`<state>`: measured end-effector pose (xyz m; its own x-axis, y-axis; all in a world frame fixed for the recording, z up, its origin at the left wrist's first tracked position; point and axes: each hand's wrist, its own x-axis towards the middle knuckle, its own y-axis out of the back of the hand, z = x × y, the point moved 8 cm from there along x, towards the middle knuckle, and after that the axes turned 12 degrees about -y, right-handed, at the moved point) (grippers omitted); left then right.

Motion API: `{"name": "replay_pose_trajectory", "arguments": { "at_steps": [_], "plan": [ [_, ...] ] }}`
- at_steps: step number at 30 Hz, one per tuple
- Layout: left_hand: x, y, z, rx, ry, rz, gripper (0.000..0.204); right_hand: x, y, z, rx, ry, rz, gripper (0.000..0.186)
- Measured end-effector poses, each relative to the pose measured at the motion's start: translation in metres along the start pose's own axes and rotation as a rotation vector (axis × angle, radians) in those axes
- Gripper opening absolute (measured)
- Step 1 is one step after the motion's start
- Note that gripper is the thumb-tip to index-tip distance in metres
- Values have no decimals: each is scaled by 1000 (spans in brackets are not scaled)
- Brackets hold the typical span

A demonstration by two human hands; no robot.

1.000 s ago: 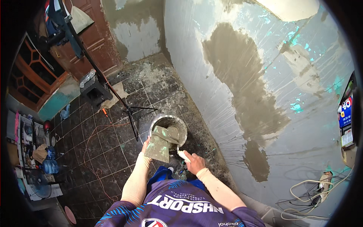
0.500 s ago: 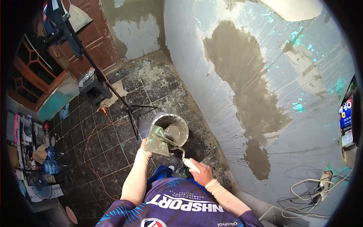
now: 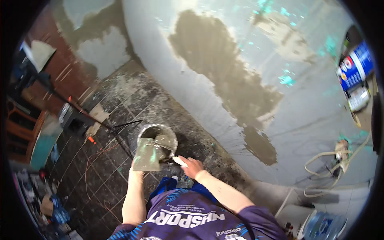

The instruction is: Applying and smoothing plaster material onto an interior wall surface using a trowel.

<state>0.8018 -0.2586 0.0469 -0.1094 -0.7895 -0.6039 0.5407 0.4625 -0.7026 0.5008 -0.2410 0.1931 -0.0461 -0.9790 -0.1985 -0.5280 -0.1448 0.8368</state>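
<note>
My left hand [image 3: 137,174] holds up a flat square plaster board [image 3: 145,154] smeared with grey mortar, its far edge over a round bucket [image 3: 157,136] of wet mortar on the floor. My right hand [image 3: 191,166] grips the white handle of a trowel [image 3: 173,156], whose blade reaches to the bucket's near rim beside the board. The wall [image 3: 224,76] ahead carries large patches of damp grey plaster.
A dark tiled floor [image 3: 100,168] spattered with mortar lies below. A black tripod [image 3: 80,112] and an orange cable [image 3: 96,160] are on the left, with clutter along the left edge. Cables and a power strip [image 3: 340,152] hang at right, and a water bottle [image 3: 324,226] stands at lower right.
The view has tilted and moved closer to the wall. My right hand with the trowel has shifted from beside the bucket to its rim next to the board; the left hand keeps the board there.
</note>
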Motion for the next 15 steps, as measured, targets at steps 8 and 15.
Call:
{"name": "replay_pose_trajectory", "arguments": {
  "at_steps": [8, 15],
  "plan": [
    [15, -25, 33, 151, -36, -226, 39, 28, -28, -12, 218, -135, -138, 46],
    [-3, -17, 41, 247, -151, -390, 38, 17, -49, 0, 171, -230, -145, 43]
  ]
}}
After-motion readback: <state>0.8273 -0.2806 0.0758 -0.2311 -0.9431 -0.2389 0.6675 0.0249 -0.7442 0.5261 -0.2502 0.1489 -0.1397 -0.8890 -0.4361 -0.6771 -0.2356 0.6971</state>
